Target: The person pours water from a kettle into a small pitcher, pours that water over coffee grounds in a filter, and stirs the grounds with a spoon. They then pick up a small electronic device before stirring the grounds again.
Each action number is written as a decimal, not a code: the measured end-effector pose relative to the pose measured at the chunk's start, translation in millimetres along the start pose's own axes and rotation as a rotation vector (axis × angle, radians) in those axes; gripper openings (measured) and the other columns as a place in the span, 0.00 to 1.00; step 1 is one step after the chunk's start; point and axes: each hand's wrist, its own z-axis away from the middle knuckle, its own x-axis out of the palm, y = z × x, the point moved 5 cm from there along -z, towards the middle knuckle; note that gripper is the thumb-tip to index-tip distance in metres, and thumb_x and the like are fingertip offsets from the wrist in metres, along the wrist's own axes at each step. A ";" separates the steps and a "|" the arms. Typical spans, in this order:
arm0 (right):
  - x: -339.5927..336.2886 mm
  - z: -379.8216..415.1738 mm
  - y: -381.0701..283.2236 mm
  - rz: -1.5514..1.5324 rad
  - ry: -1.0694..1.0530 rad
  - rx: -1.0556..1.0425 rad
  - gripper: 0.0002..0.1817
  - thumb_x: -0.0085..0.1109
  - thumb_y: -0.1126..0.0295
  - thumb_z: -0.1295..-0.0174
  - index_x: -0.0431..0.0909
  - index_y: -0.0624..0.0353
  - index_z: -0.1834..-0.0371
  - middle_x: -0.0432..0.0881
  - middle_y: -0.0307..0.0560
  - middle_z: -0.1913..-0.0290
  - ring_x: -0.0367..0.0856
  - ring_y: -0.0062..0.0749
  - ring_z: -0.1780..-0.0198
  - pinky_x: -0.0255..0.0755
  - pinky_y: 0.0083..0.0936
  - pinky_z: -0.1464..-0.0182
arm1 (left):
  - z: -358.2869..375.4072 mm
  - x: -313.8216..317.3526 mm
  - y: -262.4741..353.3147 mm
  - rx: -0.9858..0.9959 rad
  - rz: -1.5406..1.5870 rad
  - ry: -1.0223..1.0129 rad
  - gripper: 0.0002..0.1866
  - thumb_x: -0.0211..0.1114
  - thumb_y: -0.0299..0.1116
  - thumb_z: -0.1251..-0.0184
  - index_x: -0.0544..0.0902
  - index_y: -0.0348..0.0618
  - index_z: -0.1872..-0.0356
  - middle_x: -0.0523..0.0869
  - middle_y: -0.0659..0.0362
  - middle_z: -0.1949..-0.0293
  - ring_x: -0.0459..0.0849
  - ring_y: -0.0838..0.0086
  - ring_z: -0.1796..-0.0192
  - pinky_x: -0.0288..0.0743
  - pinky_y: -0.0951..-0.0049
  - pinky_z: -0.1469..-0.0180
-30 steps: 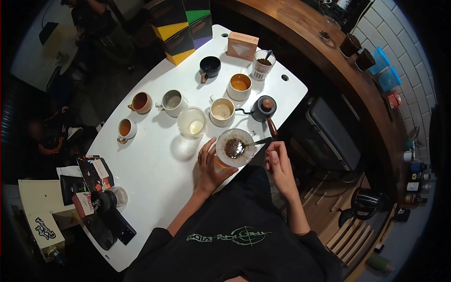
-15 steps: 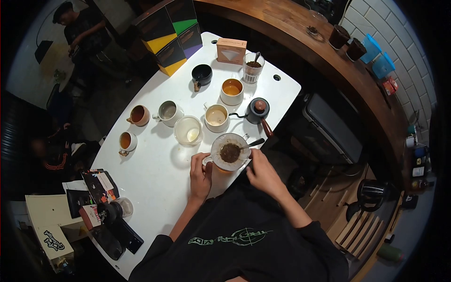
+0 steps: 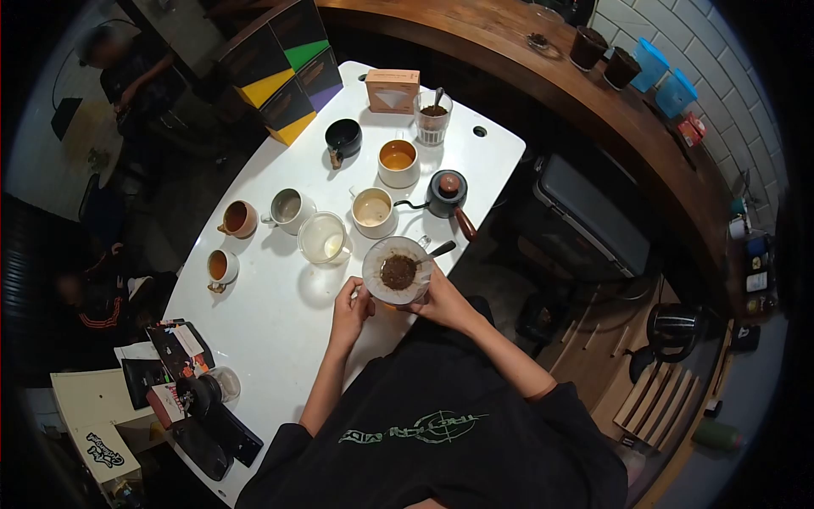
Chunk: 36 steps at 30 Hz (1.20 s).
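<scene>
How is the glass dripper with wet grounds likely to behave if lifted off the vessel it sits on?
The dripper looks like clear glass, so probably fragile and smooth. Its wide top over a narrower base, loaded with wet grounds, suggests it could tip. A spoon rests in it and may slide. The left hand and right hand both cradle it, which should steady it.

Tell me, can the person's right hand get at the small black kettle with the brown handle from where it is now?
Probably yes. The right hand is on the glass coffee dripper, and the small black kettle stands just beyond it; its brown handle points back toward that hand. Only the spoon resting in the dripper lies between.
</scene>
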 end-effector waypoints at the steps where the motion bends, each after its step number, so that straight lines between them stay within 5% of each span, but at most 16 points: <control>1: 1.4 0.1 2.6 -0.022 -0.003 -0.007 0.46 0.82 0.63 0.54 0.64 0.66 0.33 0.71 0.58 0.40 0.72 0.54 0.37 0.68 0.39 0.34 | -0.8 1.0 -2.5 -0.006 0.000 -0.003 0.16 0.56 0.48 0.19 0.75 0.44 0.52 0.73 0.68 0.80 0.65 0.87 0.78 0.54 0.83 0.75; 7: 9.4 -7.5 9.1 0.059 0.017 -0.197 0.46 0.83 0.61 0.56 0.68 0.65 0.35 0.72 0.58 0.40 0.72 0.54 0.38 0.68 0.40 0.33 | -4.7 3.7 -0.7 0.079 0.083 -0.066 0.14 0.51 0.43 0.16 0.73 0.43 0.54 0.66 0.70 0.76 0.61 0.84 0.74 0.54 0.80 0.71; 32: 1.1 -6.2 15.7 -0.120 -0.025 -0.102 0.44 0.83 0.64 0.57 0.70 0.65 0.36 0.73 0.56 0.41 0.73 0.52 0.38 0.68 0.37 0.33 | 2.3 18.5 2.8 0.078 0.113 -0.008 0.15 0.52 0.46 0.17 0.73 0.44 0.57 0.65 0.71 0.77 0.60 0.85 0.74 0.55 0.81 0.70; 36: -10.2 -2.7 1.3 0.161 -0.082 -0.129 0.48 0.84 0.59 0.57 0.67 0.65 0.34 0.72 0.59 0.39 0.71 0.55 0.36 0.66 0.39 0.31 | 1.9 18.4 0.3 0.092 0.144 0.013 0.15 0.56 0.47 0.19 0.73 0.45 0.57 0.67 0.71 0.76 0.62 0.86 0.73 0.54 0.81 0.70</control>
